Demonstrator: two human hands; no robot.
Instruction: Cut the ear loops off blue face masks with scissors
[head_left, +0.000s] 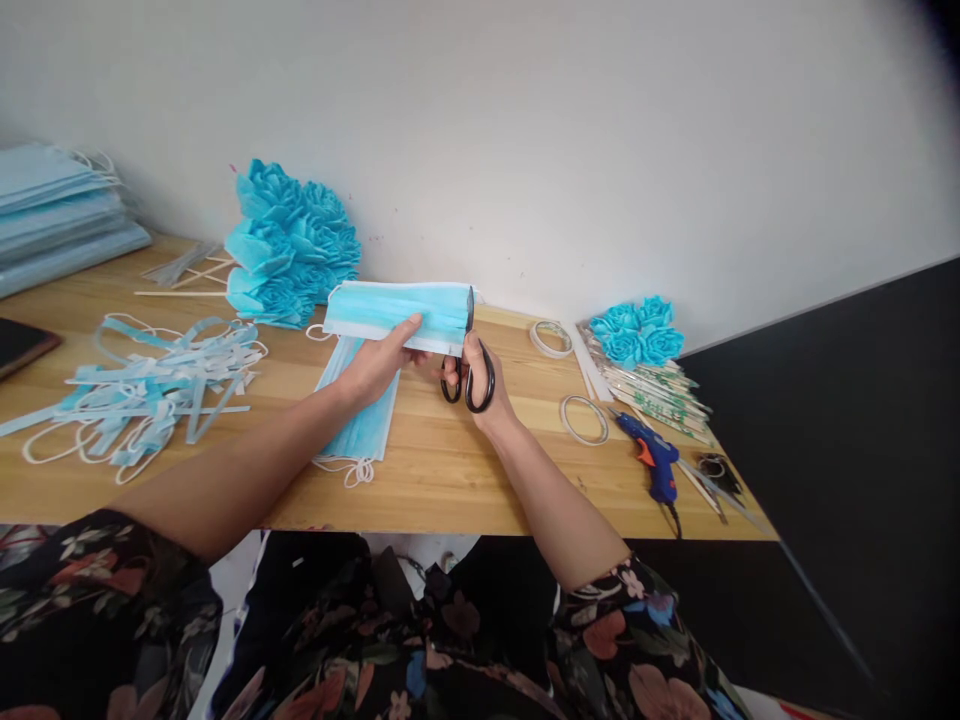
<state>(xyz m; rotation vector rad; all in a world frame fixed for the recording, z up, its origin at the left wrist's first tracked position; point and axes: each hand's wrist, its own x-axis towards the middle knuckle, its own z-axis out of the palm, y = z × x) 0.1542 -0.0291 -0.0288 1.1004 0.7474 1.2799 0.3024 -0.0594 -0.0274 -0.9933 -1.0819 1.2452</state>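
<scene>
A blue pleated face mask [375, 308] is held up over the table by my left hand [382, 366], thumb on its front and fingers behind. My right hand [484, 385] grips black-handled scissors [481, 378]. Their blades lie across the mask's right end, close to its edge. Whether they have cut through I cannot tell. On the table under my left hand lie more blue masks [364, 428], their white ear loops bunched at the near end.
Cut mask strips and loops [180, 380] lie in a heap at left. Blue paper-like flowers [289, 245] stand behind them, mask stacks [52, 215] far left. At right are tape rolls [551, 338], smaller flowers [637, 332], wrapped sticks [660, 395] and a blue glue gun [654, 458].
</scene>
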